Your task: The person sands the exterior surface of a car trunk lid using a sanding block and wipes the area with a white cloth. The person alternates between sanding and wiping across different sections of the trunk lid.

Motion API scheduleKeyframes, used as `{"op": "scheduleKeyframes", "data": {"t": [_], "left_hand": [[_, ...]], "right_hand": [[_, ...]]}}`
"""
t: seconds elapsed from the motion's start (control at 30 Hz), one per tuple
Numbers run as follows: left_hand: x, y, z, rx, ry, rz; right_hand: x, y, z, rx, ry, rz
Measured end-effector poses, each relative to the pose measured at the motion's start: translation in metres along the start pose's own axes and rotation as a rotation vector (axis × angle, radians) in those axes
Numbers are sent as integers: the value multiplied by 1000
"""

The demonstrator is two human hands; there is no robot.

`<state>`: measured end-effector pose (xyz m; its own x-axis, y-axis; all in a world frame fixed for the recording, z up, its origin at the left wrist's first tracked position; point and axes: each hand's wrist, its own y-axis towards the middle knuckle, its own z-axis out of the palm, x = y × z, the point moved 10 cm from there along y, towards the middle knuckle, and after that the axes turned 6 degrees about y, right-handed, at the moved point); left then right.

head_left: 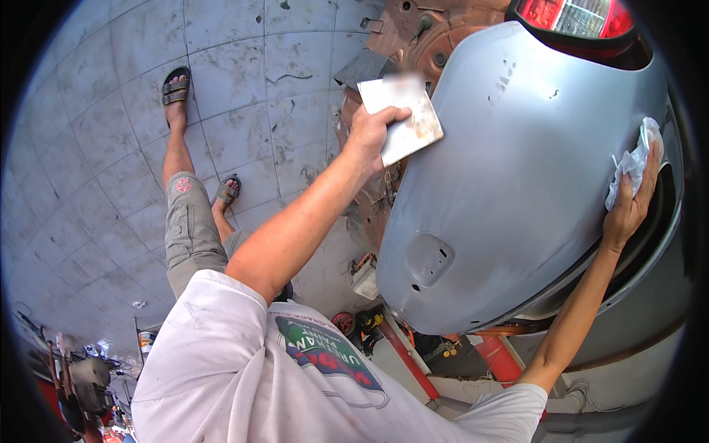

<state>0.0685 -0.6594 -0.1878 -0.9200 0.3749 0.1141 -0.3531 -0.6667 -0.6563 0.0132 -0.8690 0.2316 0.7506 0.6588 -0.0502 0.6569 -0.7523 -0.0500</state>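
A grey car body panel [502, 177], a rear quarter with a recess for the fuel filler, fills the right half of the view. My left hand [369, 136] is closed on a flat, whitish rectangular board [415, 136] with brown smears, held by the panel's left edge with the thumb on top. Part of the board's far end is blurred. On the far right, my right hand [636, 196] presses a crumpled white cloth or tissue [634, 164] against the panel's right side. Small dark marks show on the panel near its far end.
A red and clear tail light [580, 16] sits at the panel's far end. Rusty brown metal parts [413, 37] lie beyond its left edge. Red metal bars [406, 362] stand below the near end. Tools and equipment [85, 384] crowd the lower left of the tiled floor [111, 140].
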Motion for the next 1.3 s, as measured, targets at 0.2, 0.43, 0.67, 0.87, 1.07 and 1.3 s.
{"op": "scheduleKeyframes", "data": {"t": [0.2, 0.43, 0.67, 0.87, 1.07, 1.3], "left_hand": [[24, -8, -15, -48, -47, -6], [45, -37, -15, 2, -92, -26], [-52, 32, 55, 15, -15, 127], [-20, 6, 30, -38, -49, 82], [-60, 46, 48, 18, 54, 112], [-82, 65, 82, 75, 43, 215]], "right_hand": [[-1, -1, -1, -21, 2, 23], [-9, -3, -5, -23, -27, 57], [-9, 4, -3, -44, 13, 95], [-3, -4, -4, -8, -40, 29], [-3, 0, -4, -33, -28, 58], [1, 5, 0, -31, -14, 61]]}}
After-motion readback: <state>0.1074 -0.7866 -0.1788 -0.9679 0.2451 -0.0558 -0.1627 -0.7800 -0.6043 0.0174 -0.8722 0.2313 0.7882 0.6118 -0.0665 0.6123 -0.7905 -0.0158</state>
